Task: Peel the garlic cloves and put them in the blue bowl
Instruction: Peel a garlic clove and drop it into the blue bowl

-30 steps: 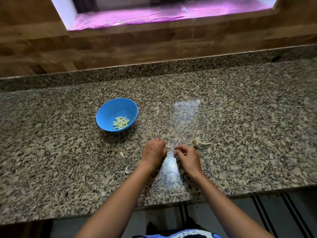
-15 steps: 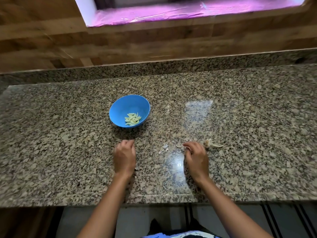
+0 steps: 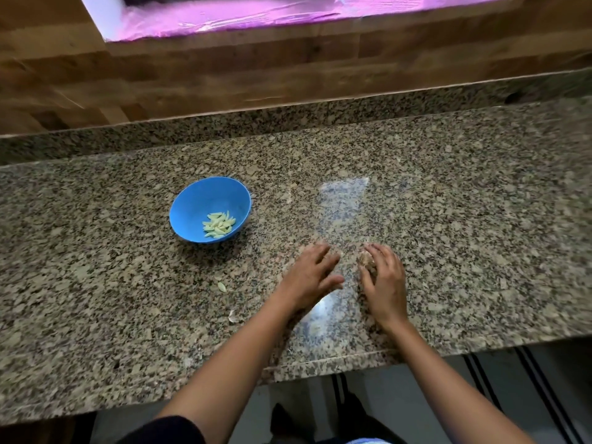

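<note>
left hand (image 3: 312,277) flat, fingers spread on the speckled granite counter (image 3: 448,238); right hand (image 3: 382,280) cups papery garlic skins (image 3: 366,262); round blue plastic bowl (image 3: 192,200) far left.

Blue bowl (image 3: 209,209) stands upright at 10 o'clock, holding peeled garlic cloves (image 3: 219,224). Two loose cloves (image 3: 221,286) lie at 7 o'clock of it.

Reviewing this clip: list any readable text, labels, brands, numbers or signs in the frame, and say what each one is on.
None: no text, label, brand, number or sign can be read in this frame.
The blue bowl is plain, with no print visible.
The granite counter, the wooden wall and both hands carry no writing.
</note>
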`<action>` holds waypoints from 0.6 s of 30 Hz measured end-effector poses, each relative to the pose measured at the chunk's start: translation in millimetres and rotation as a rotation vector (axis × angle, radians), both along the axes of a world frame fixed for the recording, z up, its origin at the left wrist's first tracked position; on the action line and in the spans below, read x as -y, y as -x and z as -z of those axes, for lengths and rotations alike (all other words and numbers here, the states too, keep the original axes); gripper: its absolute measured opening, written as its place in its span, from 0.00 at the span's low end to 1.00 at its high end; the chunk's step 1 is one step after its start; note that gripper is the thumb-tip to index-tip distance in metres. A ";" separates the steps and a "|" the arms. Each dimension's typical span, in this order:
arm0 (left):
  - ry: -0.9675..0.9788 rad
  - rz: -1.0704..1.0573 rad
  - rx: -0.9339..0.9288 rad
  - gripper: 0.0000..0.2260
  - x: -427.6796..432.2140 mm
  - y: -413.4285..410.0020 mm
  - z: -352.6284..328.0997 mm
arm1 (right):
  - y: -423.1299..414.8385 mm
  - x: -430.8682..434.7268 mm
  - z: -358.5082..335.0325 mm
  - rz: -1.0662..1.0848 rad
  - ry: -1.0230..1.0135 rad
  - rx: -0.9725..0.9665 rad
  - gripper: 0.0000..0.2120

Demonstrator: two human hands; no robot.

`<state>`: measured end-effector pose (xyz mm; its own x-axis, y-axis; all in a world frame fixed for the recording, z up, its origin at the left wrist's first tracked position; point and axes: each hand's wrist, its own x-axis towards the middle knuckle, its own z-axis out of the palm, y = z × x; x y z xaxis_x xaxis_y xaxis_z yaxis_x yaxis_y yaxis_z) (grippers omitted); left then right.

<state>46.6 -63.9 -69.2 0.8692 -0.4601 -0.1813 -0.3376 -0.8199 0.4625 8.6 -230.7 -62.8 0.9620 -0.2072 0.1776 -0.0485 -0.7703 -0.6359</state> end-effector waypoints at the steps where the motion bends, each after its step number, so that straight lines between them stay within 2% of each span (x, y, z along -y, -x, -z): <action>1: -0.022 0.059 -0.001 0.27 -2.3 -0.1 -2.0 | 2.2 -3.0 -2.8 -0.001 -0.045 0.022 0.19; 3: -0.010 0.113 0.005 0.24 -10.9 5.8 -6.3 | 7.3 -11.7 -8.1 -0.019 -0.165 0.068 0.17; 5: 0.061 0.030 -0.037 0.22 -28.3 23.3 -7.4 | 12.9 -24.9 -11.0 -0.021 -0.303 0.100 0.15; 7: 0.033 0.051 0.076 0.20 -47.6 42.6 -2.1 | 15.7 -40.2 -12.1 0.047 -0.488 0.067 0.13; 11: 0.012 0.072 0.269 0.18 -72.9 70.3 -1.8 | 16.6 -68.5 -21.1 0.182 -0.917 -0.163 0.11; 13: 0.012 0.043 0.346 0.13 -68.9 71.7 -2.6 | 15.3 -73.3 -27.2 0.203 -1.083 -0.314 0.10; 15: 0.086 -0.161 0.248 0.07 -57.1 70.6 -16.2 | 16.9 -77.9 -32.9 0.195 -1.258 -0.467 0.10; 17: 0.306 -0.523 0.112 0.07 -44.6 69.9 -25.4 | 20.7 -84.8 -37.7 0.192 -1.421 -0.590 0.12; 18: 0.420 -0.622 0.081 0.07 -38.0 70.2 -30.2 | 23.4 -88.2 -38.6 0.202 -1.496 -0.640 0.14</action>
